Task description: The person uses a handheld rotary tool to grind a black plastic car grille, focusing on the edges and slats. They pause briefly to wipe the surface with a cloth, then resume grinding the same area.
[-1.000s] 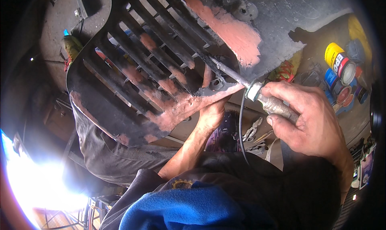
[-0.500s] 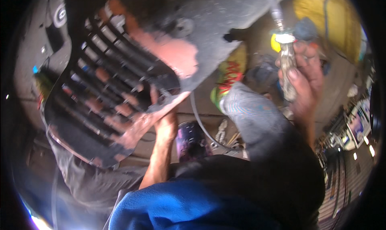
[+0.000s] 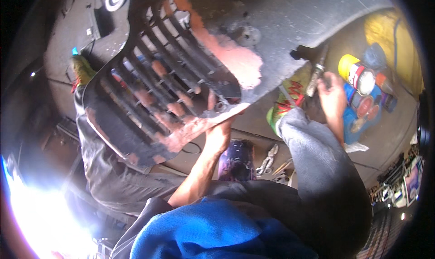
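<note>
Slatted dark panel [image 3: 217,23], patched in pink [image 3: 242,66], slants from lower left to upper right over the worker's left leg, with the left hand [image 3: 220,134] at its near edge; the fingers vanish beneath, so how they close cannot be told. That hand is the nearer one to the panel, which lies to the left of the right hand [image 3: 333,93]. The right hand appears slack and open, its fingertips just beside a slim hand tool [image 3: 314,81] whose long axis points away from the worker, the far end leaning right. Beyond the right hand sits a yellow can [image 3: 348,65] with bold lettering on a red-and-white band; a purple-stained dark can [image 3: 238,159] between the legs shows no legible writing.
</note>
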